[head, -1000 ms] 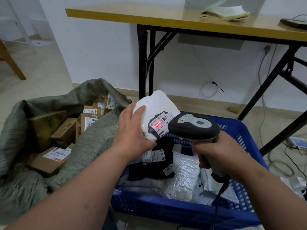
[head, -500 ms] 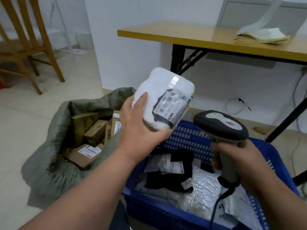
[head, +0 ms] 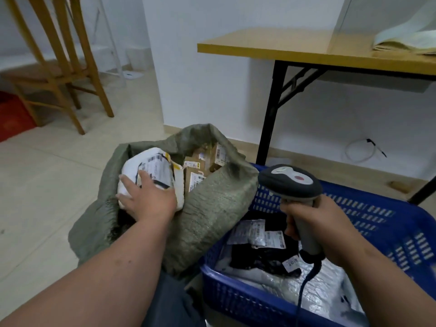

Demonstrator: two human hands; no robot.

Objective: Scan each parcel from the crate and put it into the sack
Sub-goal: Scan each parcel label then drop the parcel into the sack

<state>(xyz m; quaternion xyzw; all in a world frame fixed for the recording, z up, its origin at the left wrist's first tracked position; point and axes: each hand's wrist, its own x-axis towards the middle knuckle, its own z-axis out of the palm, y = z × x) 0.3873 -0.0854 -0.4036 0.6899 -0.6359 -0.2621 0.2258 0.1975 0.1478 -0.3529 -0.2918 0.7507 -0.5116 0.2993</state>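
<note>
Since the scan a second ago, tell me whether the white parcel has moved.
Yes. The white parcel, held by the left hand, has gone leftward from above the blue crate into the sack's mouth.

Barcode labels on white parcel [head: 151, 171] and boxes [head: 195, 171], print illegible

Left hand [head: 151, 199] carried white parcel [head: 151, 171] away from scanner [head: 291, 182], leftward and down into open mouth of green sack [head: 212, 208]; parcel label no longer faced scanner; red scan light on label went out; right hand [head: 313, 230] drew scanner back above blue crate [head: 377, 223].
</note>
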